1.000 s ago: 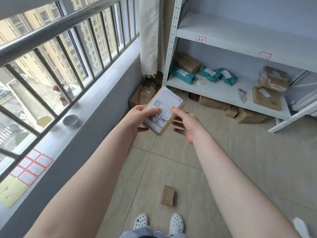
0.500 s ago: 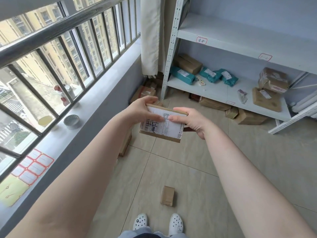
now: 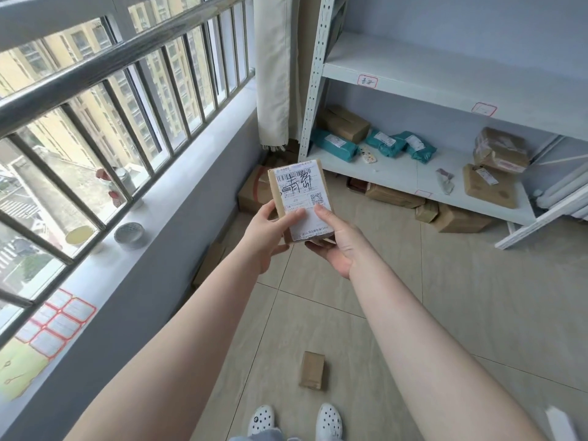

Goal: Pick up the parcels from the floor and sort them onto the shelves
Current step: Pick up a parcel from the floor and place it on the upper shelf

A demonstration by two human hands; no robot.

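Parcel [image 3: 300, 198]: I judge it light, stiff cardboard with a slick label.
Location: held mid-air, facing shelves [image 3: 413, 173].
Left hand [image 3: 265, 232]: grip clasps parcel's left edge.
Right hand [image 3: 339, 241]: grip supports lower right corner.

Bright daylight from window [image 3: 95, 128]; soft shadows, edges bowed.

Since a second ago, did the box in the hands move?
Yes. The parcel has turned in the left hand and right hand: its label now stands upright facing the camera, its top edge pointing toward the shelf.
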